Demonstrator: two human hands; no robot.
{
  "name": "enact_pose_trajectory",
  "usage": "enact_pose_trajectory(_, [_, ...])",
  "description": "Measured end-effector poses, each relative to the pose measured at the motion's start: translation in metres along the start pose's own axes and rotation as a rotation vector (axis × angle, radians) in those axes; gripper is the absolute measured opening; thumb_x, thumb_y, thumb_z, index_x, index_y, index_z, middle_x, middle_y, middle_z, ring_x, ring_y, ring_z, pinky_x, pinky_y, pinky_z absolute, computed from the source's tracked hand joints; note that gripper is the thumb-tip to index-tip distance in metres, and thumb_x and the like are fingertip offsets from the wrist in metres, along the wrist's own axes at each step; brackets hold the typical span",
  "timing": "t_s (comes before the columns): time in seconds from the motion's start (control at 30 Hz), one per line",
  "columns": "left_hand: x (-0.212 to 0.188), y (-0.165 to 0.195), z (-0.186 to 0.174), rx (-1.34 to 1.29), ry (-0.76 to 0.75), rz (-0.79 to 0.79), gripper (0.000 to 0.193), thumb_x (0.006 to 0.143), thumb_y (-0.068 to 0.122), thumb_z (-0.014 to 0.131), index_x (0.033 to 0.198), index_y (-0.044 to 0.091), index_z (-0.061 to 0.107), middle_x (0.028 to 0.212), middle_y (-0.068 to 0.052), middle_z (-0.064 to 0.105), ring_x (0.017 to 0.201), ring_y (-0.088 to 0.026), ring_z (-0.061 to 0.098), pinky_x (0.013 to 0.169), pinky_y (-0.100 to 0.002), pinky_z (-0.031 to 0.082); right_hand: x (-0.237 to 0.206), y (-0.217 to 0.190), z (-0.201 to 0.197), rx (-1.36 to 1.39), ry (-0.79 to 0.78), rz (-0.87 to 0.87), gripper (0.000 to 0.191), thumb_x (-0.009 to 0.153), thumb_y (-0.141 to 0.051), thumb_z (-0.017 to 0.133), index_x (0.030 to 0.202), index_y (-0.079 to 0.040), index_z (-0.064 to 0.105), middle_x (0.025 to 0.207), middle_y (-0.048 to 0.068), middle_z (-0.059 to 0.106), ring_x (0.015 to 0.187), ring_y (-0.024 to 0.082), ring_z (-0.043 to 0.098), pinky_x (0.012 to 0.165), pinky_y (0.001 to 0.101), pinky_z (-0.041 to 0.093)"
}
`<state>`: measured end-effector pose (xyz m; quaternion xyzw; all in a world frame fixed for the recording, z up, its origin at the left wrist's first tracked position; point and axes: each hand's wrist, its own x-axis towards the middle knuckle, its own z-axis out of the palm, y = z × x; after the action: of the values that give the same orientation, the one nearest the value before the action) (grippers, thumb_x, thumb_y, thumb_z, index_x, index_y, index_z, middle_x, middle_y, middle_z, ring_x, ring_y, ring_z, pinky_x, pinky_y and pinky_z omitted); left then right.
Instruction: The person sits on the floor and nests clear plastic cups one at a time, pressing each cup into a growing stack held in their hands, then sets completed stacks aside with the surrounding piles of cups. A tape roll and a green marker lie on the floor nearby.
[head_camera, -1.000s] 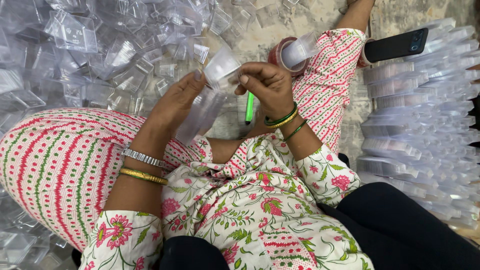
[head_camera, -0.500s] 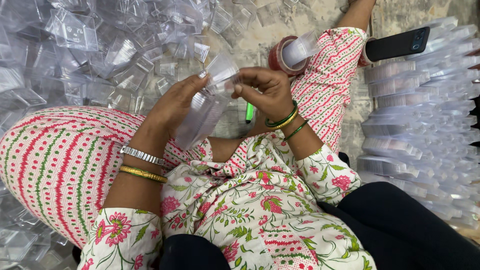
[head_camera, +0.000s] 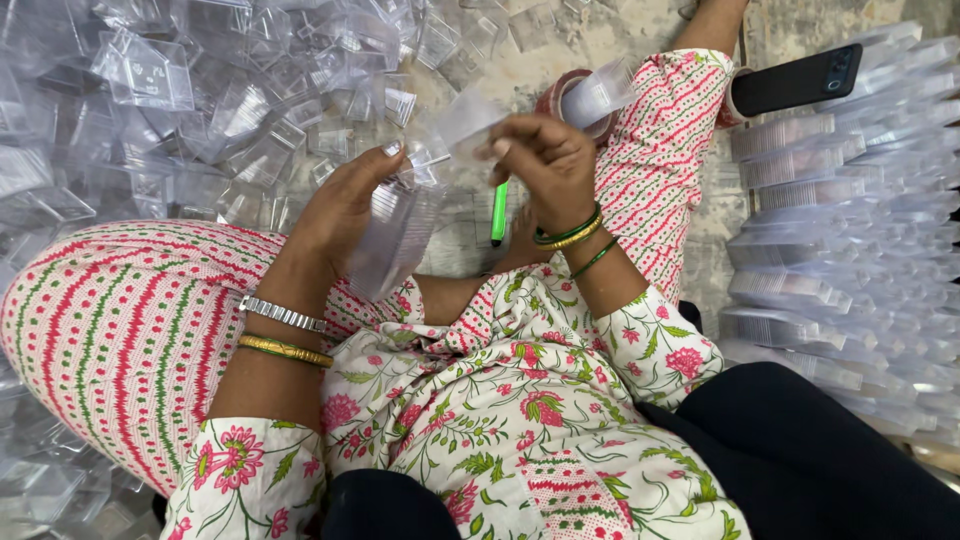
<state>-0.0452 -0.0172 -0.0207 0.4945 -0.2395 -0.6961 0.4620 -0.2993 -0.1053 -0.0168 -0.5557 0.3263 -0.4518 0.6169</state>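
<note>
Left grip (head_camera: 345, 205) clamps the clear container stack (head_camera: 395, 240), long axis tilting down-left; right grip (head_camera: 545, 160) pinches its top.

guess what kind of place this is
Probably a small packing workplace on a floor: a heap of clear plastic boxes on one side, neat rows of stacked ones on the other, a tape roll nearby.

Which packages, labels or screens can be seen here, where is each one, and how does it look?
Phone: top right, lying by the knee; dark flat rectangle, screen off.
Loose clear plastic boxes: heaped at the left; small, transparent.
Stacked clear trays: rows at the right; transparent.
Clear stack: in the left hand; right hand pinches a clear piece.
</note>
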Motion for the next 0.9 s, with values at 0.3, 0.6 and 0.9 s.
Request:
enact_pose_trajectory(0.3, [-0.007,0.013,0.000,0.278,0.032,0.039,0.049,0.100,0.044,0.055,0.129,0.005,0.066,0.127,-0.006,0.068,0.116,-0.016,0.058,0.101,-0.030,0.043,-0.001,0.014,0.004,-0.257,-0.361,0.137,0.026,0.097,-0.007,0.075,0.123,-0.002,0.074,0.120,0.008,0.076,0.101,0.008,0.069,0.087,0.0257,0.059])
enact_pose_trajectory(0.6, [-0.010,0.019,0.003,0.280,0.086,0.147,0.037,0.105,0.042,0.054,0.113,0.012,0.073,0.116,-0.002,0.066,0.111,-0.017,0.057,0.098,-0.034,0.042,0.038,0.010,-0.108,-1.105,0.600,-0.298,0.017,0.100,-0.023,0.070,0.101,-0.009,0.079,0.080,0.010,0.077,0.066,0.021,0.070,0.058,0.0349,0.054])
enact_pose_trajectory(0.9, [-0.005,0.010,0.001,0.250,0.202,0.231,0.032,0.104,0.039,0.056,0.108,0.012,0.073,0.115,0.003,0.067,0.114,-0.008,0.054,0.104,-0.026,0.036,0.041,0.011,-0.104,-1.287,0.575,-0.127,0.024,0.095,-0.030,0.078,0.105,-0.008,0.078,0.066,0.014,0.069,0.057,0.026,0.065,0.056,0.0396,0.049])
